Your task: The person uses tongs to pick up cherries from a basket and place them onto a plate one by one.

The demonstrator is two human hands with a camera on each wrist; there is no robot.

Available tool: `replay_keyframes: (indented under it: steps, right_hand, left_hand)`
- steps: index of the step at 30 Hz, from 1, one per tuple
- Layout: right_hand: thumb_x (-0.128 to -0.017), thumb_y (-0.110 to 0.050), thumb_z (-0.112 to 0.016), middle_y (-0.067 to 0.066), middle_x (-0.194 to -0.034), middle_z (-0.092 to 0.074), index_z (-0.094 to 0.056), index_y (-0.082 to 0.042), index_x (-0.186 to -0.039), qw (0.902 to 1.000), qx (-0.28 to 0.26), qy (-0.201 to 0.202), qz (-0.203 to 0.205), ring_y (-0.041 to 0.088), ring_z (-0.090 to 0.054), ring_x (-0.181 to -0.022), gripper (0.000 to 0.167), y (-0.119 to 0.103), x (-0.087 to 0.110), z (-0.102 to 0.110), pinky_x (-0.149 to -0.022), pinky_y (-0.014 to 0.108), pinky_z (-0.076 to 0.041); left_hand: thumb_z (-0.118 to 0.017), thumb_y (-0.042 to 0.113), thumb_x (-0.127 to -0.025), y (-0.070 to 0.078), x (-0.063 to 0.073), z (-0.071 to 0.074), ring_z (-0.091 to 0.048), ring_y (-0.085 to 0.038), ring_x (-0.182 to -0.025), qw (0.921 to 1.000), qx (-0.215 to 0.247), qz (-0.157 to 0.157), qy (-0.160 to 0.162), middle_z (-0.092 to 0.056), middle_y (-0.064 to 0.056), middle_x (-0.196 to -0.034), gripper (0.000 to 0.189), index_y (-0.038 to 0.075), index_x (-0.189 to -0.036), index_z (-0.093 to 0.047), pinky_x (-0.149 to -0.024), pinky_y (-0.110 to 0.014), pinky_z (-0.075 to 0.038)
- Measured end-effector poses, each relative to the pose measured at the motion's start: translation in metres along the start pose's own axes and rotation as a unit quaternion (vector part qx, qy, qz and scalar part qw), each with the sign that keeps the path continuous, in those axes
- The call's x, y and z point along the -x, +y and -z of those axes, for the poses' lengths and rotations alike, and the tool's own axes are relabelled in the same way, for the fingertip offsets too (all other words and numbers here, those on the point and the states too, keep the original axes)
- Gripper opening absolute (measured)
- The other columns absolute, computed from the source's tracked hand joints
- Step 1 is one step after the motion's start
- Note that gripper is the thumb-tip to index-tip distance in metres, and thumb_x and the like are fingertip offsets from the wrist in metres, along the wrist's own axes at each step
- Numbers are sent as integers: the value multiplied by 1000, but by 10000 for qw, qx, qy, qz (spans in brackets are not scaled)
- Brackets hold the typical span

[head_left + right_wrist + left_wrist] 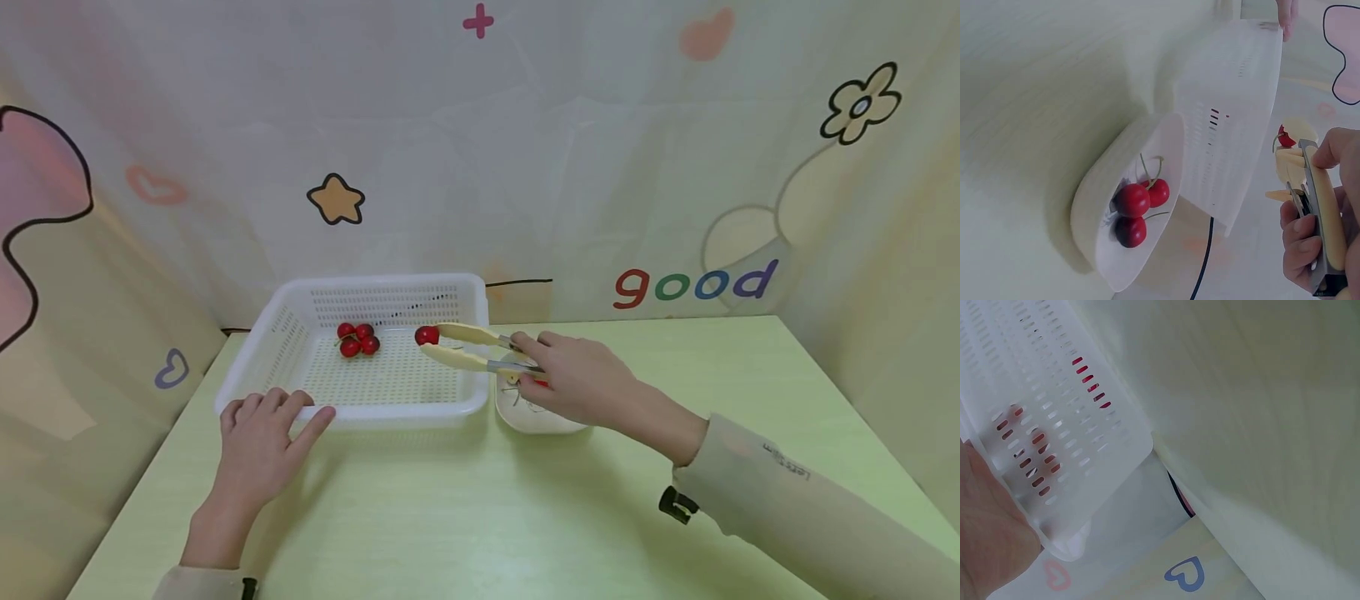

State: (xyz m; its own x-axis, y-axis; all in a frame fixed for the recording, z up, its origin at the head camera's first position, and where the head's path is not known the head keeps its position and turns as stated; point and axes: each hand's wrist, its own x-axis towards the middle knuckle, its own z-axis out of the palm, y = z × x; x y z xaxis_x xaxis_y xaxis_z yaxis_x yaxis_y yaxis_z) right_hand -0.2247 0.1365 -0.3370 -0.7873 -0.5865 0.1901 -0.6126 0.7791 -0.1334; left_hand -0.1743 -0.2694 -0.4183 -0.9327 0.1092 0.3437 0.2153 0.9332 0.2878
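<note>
My left hand (258,450) grips the front-left rim of a white plastic basket (420,410), fingers hooked over inside; the left wrist view shows them dimly through the slots. Several red cherries (349,347) lie together on the basket's floor, left of centre. My right hand (581,379) holds tongs (468,360) with cream tips and metal arms. Between the tips sits a single cherry (427,335), above the right part of the basket; its stem shows in the right wrist view. Below the right hand stands a small white bowl (1100,219) with three stemmed cherries (1132,200) inside.
Bowl and basket stand side by side on a pale green table (450,517). A printed curtain (480,167) hangs behind and at both sides. A black cord (1204,256) runs behind the basket. Dark wristbands (678,504) sit by the sleeve cuffs.
</note>
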Motion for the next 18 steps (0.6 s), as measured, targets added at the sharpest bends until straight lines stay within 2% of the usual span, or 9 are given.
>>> replay_keyframes:
  steps: [4,11,18]
  right_hand:
    - [-92,-24,-63,-1,-86,-59,-60,-11,-132,9999,-107,-23,-80,12,-49,-60,42,5,7,1,-48,27,-40]
    - [-92,-27,-67,1,-90,-60,-58,-8,-141,9993,60,-164,-316,13,-49,-62,54,11,20,3,-51,26,-41]
    - [-92,-25,-64,4,-94,-62,-56,-6,-144,9981,-45,-210,-584,13,-52,-65,56,20,34,5,-50,25,-43]
  left_hand:
    - [-54,55,-103,-1,0,-1,-50,-44,-105,10000,-7,-9,19,-62,-12,-104,46,11,-111,-68,-97,-68,-23]
    - [-54,55,-103,-1,0,0,-50,-45,-107,10000,-30,-4,20,-62,-13,-105,48,10,-112,-69,-98,-68,-23]
    - [-54,55,-103,0,-1,1,-49,-44,-106,10000,-25,18,-13,-62,-13,-105,50,9,-113,-69,-99,-68,-23]
